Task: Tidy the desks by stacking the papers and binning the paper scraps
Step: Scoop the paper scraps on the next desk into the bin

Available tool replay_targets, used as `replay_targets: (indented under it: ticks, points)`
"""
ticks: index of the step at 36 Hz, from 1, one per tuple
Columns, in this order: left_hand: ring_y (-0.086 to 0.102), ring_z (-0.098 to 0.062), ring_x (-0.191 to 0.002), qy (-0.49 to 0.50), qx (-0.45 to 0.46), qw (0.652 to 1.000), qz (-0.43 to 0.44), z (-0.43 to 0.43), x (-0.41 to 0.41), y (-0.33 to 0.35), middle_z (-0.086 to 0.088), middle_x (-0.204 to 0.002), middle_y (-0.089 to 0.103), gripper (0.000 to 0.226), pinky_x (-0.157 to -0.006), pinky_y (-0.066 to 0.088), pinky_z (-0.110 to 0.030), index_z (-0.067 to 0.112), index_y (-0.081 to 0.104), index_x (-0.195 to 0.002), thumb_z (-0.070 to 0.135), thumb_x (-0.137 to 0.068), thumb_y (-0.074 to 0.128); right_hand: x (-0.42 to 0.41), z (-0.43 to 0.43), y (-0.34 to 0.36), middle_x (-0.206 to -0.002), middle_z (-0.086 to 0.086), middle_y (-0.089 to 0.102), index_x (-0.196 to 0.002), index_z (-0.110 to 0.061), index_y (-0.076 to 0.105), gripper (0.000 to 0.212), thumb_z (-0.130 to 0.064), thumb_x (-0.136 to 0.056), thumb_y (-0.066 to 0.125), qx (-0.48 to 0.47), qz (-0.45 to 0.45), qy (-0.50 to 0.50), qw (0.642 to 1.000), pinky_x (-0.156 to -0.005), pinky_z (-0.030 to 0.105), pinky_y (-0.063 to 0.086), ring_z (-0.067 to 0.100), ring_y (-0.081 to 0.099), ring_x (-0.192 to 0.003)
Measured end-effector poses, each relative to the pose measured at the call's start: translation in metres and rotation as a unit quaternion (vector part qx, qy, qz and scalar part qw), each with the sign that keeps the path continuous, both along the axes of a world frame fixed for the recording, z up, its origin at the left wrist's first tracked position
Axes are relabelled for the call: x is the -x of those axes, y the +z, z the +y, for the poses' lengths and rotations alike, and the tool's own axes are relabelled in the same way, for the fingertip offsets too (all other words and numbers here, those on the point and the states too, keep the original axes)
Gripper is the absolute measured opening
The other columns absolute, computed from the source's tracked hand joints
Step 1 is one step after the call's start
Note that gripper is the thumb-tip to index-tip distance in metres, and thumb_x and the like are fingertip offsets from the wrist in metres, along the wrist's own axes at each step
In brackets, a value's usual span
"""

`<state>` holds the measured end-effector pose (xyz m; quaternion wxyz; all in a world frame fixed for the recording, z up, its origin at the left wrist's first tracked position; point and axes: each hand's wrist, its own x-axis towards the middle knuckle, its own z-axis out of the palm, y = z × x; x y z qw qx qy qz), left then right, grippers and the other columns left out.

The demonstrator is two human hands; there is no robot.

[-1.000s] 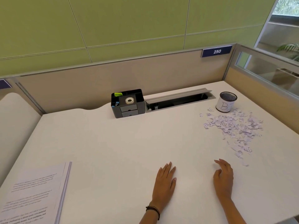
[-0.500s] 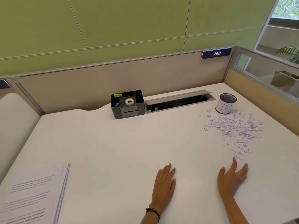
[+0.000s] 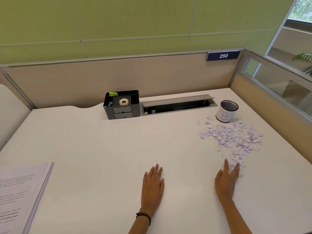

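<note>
A heap of small pale paper scraps (image 3: pixel 234 141) lies on the right side of the white desk (image 3: pixel 101 146). Just behind it stands a small mesh bin (image 3: pixel 226 113) with a white label marked B. A neat stack of printed papers (image 3: pixel 18 195) rests at the desk's near left corner. My left hand (image 3: pixel 152 184) lies flat on the desk, fingers together, holding nothing. My right hand (image 3: pixel 226 180) is flat with fingers spread, its fingertips touching the nearest scraps at the heap's near edge.
A black desk organiser (image 3: pixel 122 104) with a tape roll stands at the back. Beside it is an open cable tray (image 3: pixel 177 105). Beige partitions (image 3: pixel 152 76) close off the back and right sides, with a sign reading 250.
My right hand has slid right and forward across the desk to the near edge of the scrap heap. My left hand has stayed flat in place.
</note>
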<state>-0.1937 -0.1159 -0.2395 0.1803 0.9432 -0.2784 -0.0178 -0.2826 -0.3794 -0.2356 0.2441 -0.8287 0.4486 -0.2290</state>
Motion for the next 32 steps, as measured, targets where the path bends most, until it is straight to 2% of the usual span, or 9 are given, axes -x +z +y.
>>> replay_targets:
  ticks: [4, 13, 18, 20, 23, 26, 29, 32]
  points:
    - [0.031, -0.014, -0.132, 0.058, 0.001, 0.998, 0.006, -0.017, 0.002, 0.005, 0.0, -0.144, 0.044, 0.055, -0.113, 0.008, -0.032, 0.019, 0.041, -0.137, 0.036, -0.1, 0.004, 0.0, -0.019, -0.005, -0.15, 0.026, 0.015, -0.137, -0.007, 0.043, 0.046, -0.002, -0.092, 0.045, 0.008, 0.007, 0.017, 1.0, -0.104, 0.053, 0.035, 0.04, 0.015, -0.139]
    - [0.029, -0.022, -0.133, 0.154, 0.01, 0.988, 0.01, -0.054, 0.007, 0.005, -0.008, -0.143, 0.045, 0.054, -0.112, 0.003, -0.038, 0.017, 0.032, -0.139, 0.036, -0.1, 0.0, 0.0, -0.05, -0.002, -0.148, 0.021, 0.029, -0.129, -0.008, 0.053, 0.039, 0.0, -0.092, 0.045, 0.008, 0.01, 0.07, 0.997, -0.104, 0.044, 0.036, 0.035, 0.025, -0.138]
    - [0.028, -0.025, -0.134, 0.192, 0.022, 0.981, 0.012, -0.077, 0.009, 0.001, -0.011, -0.144, 0.043, 0.055, -0.112, 0.004, -0.038, 0.017, 0.033, -0.138, 0.038, -0.099, 0.0, 0.001, -0.068, 0.0, -0.143, 0.019, 0.039, -0.125, -0.009, 0.058, 0.038, 0.002, -0.09, 0.05, 0.022, 0.028, 0.124, 0.992, -0.1, 0.046, 0.041, 0.034, 0.035, -0.133]
    - [0.031, -0.025, -0.133, 0.193, 0.025, 0.981, 0.013, -0.088, 0.01, 0.0, -0.011, -0.143, 0.044, 0.057, -0.111, 0.008, -0.039, 0.016, 0.038, -0.136, 0.038, -0.099, 0.001, 0.002, -0.074, 0.002, -0.143, 0.015, 0.042, -0.126, -0.01, 0.057, 0.04, 0.004, -0.09, 0.05, 0.029, 0.031, 0.147, 0.988, -0.1, 0.042, 0.04, 0.031, 0.039, -0.131]
    - [0.029, -0.023, -0.133, 0.178, 0.029, 0.983, 0.015, -0.106, 0.016, 0.001, -0.01, -0.142, 0.045, 0.057, -0.112, 0.004, -0.035, 0.017, 0.039, -0.136, 0.038, -0.099, 0.0, 0.005, -0.082, 0.006, -0.145, 0.007, 0.041, -0.133, -0.015, 0.051, 0.045, 0.002, -0.092, 0.047, 0.026, 0.046, 0.177, 0.983, -0.104, 0.035, 0.036, 0.023, 0.038, -0.133]
    - [0.029, -0.022, -0.132, 0.171, 0.034, 0.985, 0.017, -0.123, 0.021, 0.001, -0.01, -0.141, 0.046, 0.055, -0.112, 0.002, -0.033, 0.018, 0.037, -0.136, 0.037, -0.1, 0.0, 0.009, -0.093, 0.008, -0.142, 0.006, 0.044, -0.133, -0.015, 0.05, 0.045, 0.002, -0.091, 0.049, 0.032, 0.057, 0.212, 0.975, -0.103, 0.035, 0.038, 0.022, 0.041, -0.131]
    - [0.029, -0.021, -0.132, 0.161, 0.037, 0.986, 0.024, -0.141, 0.026, 0.001, -0.01, -0.142, 0.046, 0.054, -0.112, 0.003, -0.033, 0.019, 0.037, -0.135, 0.037, -0.1, 0.0, 0.012, -0.104, 0.009, -0.139, 0.003, 0.047, -0.128, -0.015, 0.054, 0.036, -0.007, -0.094, 0.048, -0.009, 0.033, 0.233, 0.972, -0.105, 0.03, 0.034, 0.018, 0.042, -0.13]
    - [0.035, -0.021, -0.132, 0.144, 0.041, 0.988, 0.03, -0.159, 0.033, 0.0, -0.007, -0.142, 0.046, 0.056, -0.113, 0.004, -0.031, 0.021, 0.043, -0.134, 0.036, -0.1, 0.001, 0.015, -0.117, 0.005, -0.138, 0.0, 0.048, -0.125, -0.015, 0.056, 0.031, -0.016, -0.095, 0.048, 0.025, 0.039, 0.266, 0.963, -0.104, 0.025, 0.033, 0.015, 0.044, -0.128]
